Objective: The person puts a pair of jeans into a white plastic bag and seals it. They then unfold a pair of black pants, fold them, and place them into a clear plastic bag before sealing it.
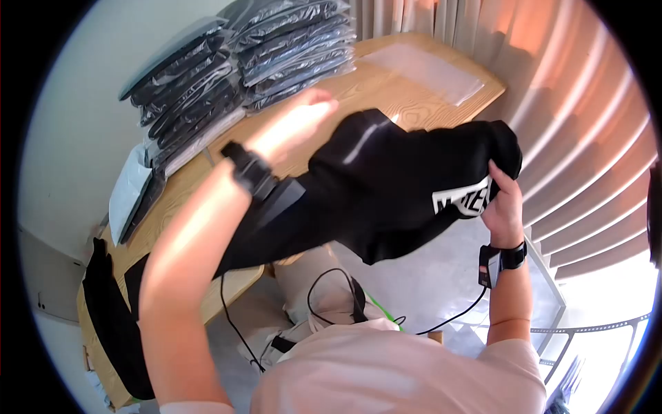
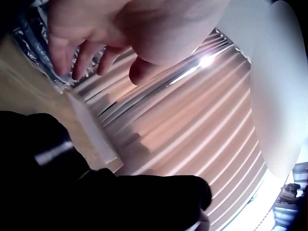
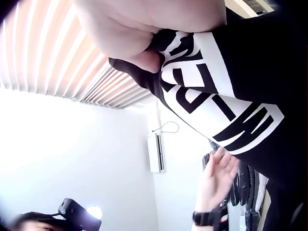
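Note:
A black garment [image 1: 386,179] with a white lettered print [image 3: 216,96] stretches across the head view, partly over the wooden table. At its right end the right hand [image 1: 505,210] grips the cloth beside the print, thumb on top; the right wrist view shows that hand [image 3: 154,24] bunching the fabric. My left hand [image 1: 293,124] is raised above the table, left of the garment and holding nothing. In the left wrist view the left hand [image 2: 130,33] has its fingers loosely bent, apart from the black cloth [image 2: 96,192].
Stacks of plastic-bagged dark garments [image 1: 289,48] stand at the table's back left, with a white package [image 1: 129,190] beside them. A clear plastic sheet [image 1: 427,69] lies at the far end. More black cloth [image 1: 114,317] hangs at the near left. Curtains [image 1: 572,138] line the right.

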A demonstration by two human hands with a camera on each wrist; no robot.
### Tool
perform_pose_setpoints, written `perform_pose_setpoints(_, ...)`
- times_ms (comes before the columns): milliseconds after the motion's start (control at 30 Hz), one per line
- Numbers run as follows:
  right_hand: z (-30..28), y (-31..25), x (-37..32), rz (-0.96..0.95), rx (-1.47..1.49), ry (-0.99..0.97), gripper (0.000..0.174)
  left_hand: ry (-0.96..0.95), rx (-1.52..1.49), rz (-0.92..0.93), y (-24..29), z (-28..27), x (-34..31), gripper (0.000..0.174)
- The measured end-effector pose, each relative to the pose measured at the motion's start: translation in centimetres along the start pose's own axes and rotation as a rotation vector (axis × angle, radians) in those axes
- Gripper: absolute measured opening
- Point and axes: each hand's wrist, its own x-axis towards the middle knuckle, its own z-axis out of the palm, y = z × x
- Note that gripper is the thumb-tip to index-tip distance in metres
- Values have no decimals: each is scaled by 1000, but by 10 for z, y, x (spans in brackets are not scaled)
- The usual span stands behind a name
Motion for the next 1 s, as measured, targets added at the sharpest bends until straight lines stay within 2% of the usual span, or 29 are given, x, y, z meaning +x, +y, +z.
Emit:
perform_pose_setpoints(33, 5, -3, -7, -19, -3, -4, 34, -40, 12, -91, -11, 10, 17, 49)
perform_pose_setpoints(100, 3, 4, -12, -31, 1, 10, 37, -143, 142, -91, -26, 27, 47, 62)
perform_pose_setpoints(167, 1, 7, -24, 61, -30, -62, 40, -149, 229, -187, -63, 56, 95, 77)
perform_pose_setpoints(233, 2, 17, -31, 28, 21, -76, 42, -133, 78, -104, -75, 85, 107, 90)
perform_pose_setpoints(300, -12, 24, -34, 103, 40, -50, 44, -321, 231, -190, -53, 96, 116, 93)
perform_pose_setpoints(333, -17, 27, -35, 114, 40, -49, 45, -207, 335, -18, -68, 111, 130, 89)
perform_pose_setpoints(367, -22, 28, -36, 124, 42, -48, 46, -138, 319, 42, -72, 122, 134, 70)
perform_pose_setpoints(433, -27, 26, -40, 190, 63, -63, 55, -93, 420, 91, -85, 141, 147, 69)
perform_pose_setpoints(467, -33, 27, -41, 170, 61, -60, 49, -81, 528, 77, -84, 148, 151, 61)
perform_pose_setpoints(500, -39, 25, -41, 166, 72, -45, 49, -98, 536, 79, -87, 154, 158, 61)
perform_pose_setpoints(567, -56, 18, -44, 171, -28, 64, 42, -226, 362, 31, -91, 172, 172, 67)
perform_pose_setpoints(600, -59, 8, -45, 100, -36, 165, 34, -316, 303, -11, -59, 177, 161, 52)
perform_pose_setpoints(633, -75, -4, -45, 77, -27, 224, 32, -276, 215, 25, -19, 182, 138, 41)
perform_pose_setpoints(667, -97, -19, -48, 44, -57, 292, 28, -293, 44, 164, -29, 205, 156, 39)
perform_pose_setpoints(700, -111, -36, -53, -44, -78, 333, 28, -277, -10, 184, 14, 207, 136, 38)
perform_pose_setpoints(733, -126, -55, -61, -153, -94, 470, 27, -225, -12, 216, 31, 221, 145, 38)
perform_pose_setpoints(767, -142, -77, -74, -280, -119, 469, 26, -175, -163, 393, 46, 234, 154, 40)
perform_pose_setpoints(800, -165, -103, -90, -362, -138, 504, 25, -182, -201, 423, 83, 230, 140, 43)
perform_pose_setpoints(833, -175, -126, -106, -468, -100, 545, 24, -72, -164, 479, 107, 235, 143, 47)
perform_pose_setpoints(867, -190, -147, -128, -505, -74, 556, 28, -170, -405, 526, 134, 235, 129, 49)
perform_pose_setpoints(900, -194, -162, -144, -632, -101, 631, 34, -215, -468, 631, 149, 239, 131, 48)
perform_pose_setpoints(933, -198, -173, -159, -687, -94, 594, 36, -108, -606, 759, 171, 242, 104, 39)
perform_pose_setpoints(967, -199, -181, -173, -741, -87, 552, 39, -323, -672, 684, 187, 239, 106, 38)
perform_pose_setpoints(1000, -195, -183, -182, -741, -62, 531, 39, -323, -644, 675, 200, 235, 98, 36)
